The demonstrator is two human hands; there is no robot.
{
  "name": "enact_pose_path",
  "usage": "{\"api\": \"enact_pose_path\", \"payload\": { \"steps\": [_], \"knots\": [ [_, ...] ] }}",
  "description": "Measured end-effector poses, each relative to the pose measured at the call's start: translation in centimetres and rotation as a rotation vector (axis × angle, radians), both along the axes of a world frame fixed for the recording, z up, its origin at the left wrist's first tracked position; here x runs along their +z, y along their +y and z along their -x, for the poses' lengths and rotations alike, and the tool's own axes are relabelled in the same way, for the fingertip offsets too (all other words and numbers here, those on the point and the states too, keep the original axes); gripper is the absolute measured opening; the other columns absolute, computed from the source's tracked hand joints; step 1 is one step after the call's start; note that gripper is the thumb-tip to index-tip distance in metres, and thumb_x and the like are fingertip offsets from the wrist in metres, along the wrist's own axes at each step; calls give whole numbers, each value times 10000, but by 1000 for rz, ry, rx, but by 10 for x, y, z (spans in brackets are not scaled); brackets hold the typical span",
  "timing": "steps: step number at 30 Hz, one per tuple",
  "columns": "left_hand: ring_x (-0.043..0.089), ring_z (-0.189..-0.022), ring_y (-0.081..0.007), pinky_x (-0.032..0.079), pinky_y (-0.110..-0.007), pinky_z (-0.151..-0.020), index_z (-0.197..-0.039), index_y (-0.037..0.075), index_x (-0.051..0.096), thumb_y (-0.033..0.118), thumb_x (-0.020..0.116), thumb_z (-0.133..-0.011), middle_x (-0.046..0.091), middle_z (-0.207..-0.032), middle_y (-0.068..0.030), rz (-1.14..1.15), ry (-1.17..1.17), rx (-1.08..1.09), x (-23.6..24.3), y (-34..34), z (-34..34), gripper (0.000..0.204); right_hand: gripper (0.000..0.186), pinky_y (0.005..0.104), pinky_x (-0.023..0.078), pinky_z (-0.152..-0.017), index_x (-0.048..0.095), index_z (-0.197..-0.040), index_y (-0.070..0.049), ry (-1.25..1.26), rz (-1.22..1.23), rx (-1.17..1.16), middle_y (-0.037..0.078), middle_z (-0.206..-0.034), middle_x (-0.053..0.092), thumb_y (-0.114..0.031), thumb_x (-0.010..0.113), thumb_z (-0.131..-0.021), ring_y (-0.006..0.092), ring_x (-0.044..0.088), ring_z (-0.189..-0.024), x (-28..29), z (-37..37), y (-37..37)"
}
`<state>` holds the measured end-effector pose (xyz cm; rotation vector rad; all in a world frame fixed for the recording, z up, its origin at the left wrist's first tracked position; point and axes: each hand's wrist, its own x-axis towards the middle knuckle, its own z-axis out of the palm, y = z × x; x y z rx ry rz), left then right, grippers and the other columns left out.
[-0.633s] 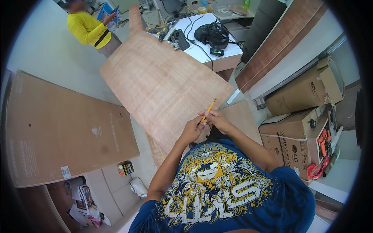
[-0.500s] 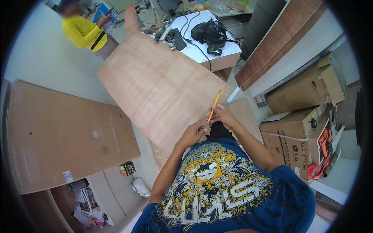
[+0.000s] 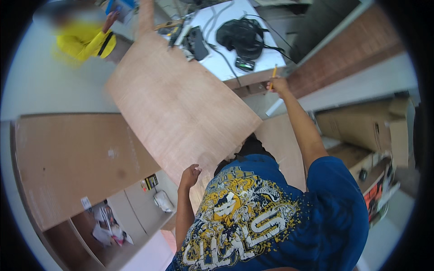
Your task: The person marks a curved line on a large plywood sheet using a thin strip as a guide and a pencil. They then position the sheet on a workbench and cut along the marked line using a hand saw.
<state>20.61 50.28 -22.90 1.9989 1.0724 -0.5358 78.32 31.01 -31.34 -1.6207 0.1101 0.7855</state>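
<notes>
A yellow pencil [image 3: 274,72] stands nearly upright in my right hand [image 3: 278,86], its fingers closed round it. That arm reaches out to the right, past the corner of a large plywood sheet [image 3: 181,95] and near a white-topped table [image 3: 266,45]. My left hand [image 3: 191,175] is beside the near left part of the sheet, its fingers loosely bent and apart, with nothing seen in them. Whether it touches the wood I cannot tell.
Tools [image 3: 174,31] and a black bag [image 3: 242,38] lie beyond the sheet. A person in a yellow top [image 3: 81,43] stands at the far left. A big cardboard panel [image 3: 77,162] is on the left; brown boxes [image 3: 361,122] and a long wooden board [image 3: 343,54] are on the right.
My hands have moved apart. The right one has gone outward and away from me with the pencil; the left one has drawn back leftward. The view has shifted a little.
</notes>
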Motion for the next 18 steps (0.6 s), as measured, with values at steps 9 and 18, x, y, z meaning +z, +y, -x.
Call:
{"api": "enact_pose_path", "payload": {
  "steps": [9, 18],
  "knots": [
    [688, -698, -226, 551, -362, -689, -1277, -5, 632, 317, 663, -950, 719, -847, -149, 87, 71, 334, 0, -53, 41, 460, 246, 323, 542, -486, 659, -1069, 13, -98, 227, 51, 117, -838, 693, -207, 639, -963, 181, 658, -598, -65, -108, 101],
    [672, -667, -186, 527, -330, -583, -1184, 44, 671, 291, 651, -976, 706, -862, -103, 315, 36, 741, -27, -121, 65, 323, 437, 291, 529, -580, 558, -1331, 2, -388, 185, -95, 96, -1097, 661, -169, 662, -943, 144, 644, -806, -109, -101, 83]
  ]
}}
